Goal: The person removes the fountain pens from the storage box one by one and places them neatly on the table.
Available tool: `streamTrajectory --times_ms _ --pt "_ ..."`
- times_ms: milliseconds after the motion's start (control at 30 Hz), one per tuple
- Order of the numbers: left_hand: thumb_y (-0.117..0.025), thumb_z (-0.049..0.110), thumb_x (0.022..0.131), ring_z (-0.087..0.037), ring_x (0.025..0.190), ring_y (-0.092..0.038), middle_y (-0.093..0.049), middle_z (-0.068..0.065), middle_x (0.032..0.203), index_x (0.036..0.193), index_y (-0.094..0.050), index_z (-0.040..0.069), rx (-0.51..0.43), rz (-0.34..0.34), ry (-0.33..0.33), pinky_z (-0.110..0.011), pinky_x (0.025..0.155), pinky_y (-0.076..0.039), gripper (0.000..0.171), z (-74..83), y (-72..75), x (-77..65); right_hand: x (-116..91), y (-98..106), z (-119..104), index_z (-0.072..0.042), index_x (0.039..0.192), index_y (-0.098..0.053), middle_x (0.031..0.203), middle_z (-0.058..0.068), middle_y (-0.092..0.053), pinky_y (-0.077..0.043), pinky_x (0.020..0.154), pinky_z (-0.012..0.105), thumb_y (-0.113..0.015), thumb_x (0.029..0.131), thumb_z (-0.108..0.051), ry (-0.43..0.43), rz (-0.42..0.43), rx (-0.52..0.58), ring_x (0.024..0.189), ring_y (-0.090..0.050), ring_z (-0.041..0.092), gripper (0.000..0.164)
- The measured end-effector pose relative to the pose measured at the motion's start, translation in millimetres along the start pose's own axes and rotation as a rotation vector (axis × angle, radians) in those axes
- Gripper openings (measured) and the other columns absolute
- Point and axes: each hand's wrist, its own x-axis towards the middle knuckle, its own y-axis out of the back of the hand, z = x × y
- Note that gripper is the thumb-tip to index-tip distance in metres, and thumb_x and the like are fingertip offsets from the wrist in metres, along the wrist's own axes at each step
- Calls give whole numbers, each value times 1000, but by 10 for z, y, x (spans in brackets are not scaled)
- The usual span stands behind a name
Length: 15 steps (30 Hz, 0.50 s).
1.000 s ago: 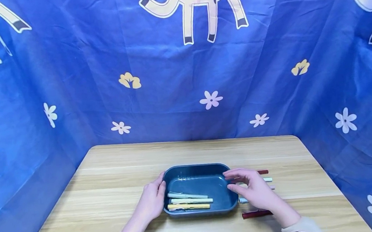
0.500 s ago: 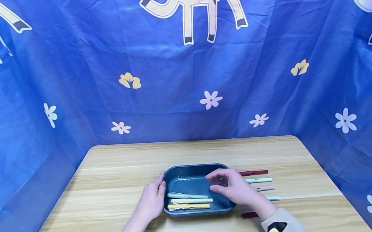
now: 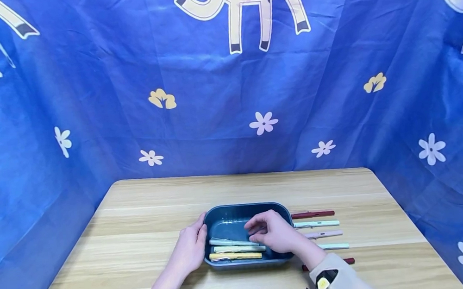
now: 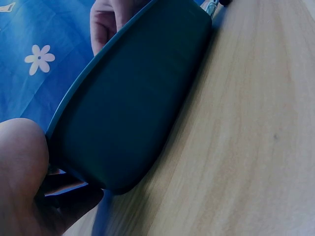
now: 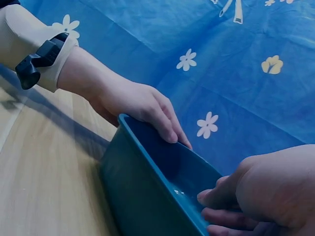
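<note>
A dark teal rectangular tray (image 3: 228,226) stands on the wooden table. My left hand (image 3: 192,243) grips its left end, thumb at the rim; in the right wrist view that left hand (image 5: 142,105) reaches over the rim. Inside the tray lie a grey-blue pen (image 3: 229,243), a pale green pen (image 3: 239,249) and a yellow pen (image 3: 235,256), side by side at the front left. Over the tray's right half, my right hand (image 3: 275,233) hangs with fingers loosely bent and nothing between them, fingertips close to the grey-blue pen's right end.
To the right of the tray, several pens lie roughly parallel on the table: a dark red pen (image 3: 315,214), a mint pen (image 3: 318,224), a lavender pen (image 3: 325,234), another mint pen (image 3: 335,246) and a second dark red pen (image 3: 349,261) partly behind my right forearm. Blue patterned cloth (image 3: 219,108) surrounds the table.
My right hand has moved left, from the tray's right edge to above its inside, uncovering more of the pens on the right. The left hand has stayed on the tray.
</note>
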Motion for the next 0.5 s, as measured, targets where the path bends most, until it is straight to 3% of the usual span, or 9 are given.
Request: streamTrajectory --times_ms 167,500 --pt "-48 10 112 -41 138 -52 -52 -27 150 154 -46 -8 2 5 -2 -53 117 -39 46 4 15 -5 82 -97 32 2 115 -76 108 11 -76 -62 83 24 -76 93 7 -20 -17 -33 95 -73 14 23" --pt "-48 9 112 -41 138 -53 -53 -28 149 153 -48 -10 -3 7 -7 -54 117 -40 45 -9 8 -7 136 -192 7 4 108 -77 100 10 -77 -61 79 24 -76 85 14 -68 -58 -69 89 -74 19 25"
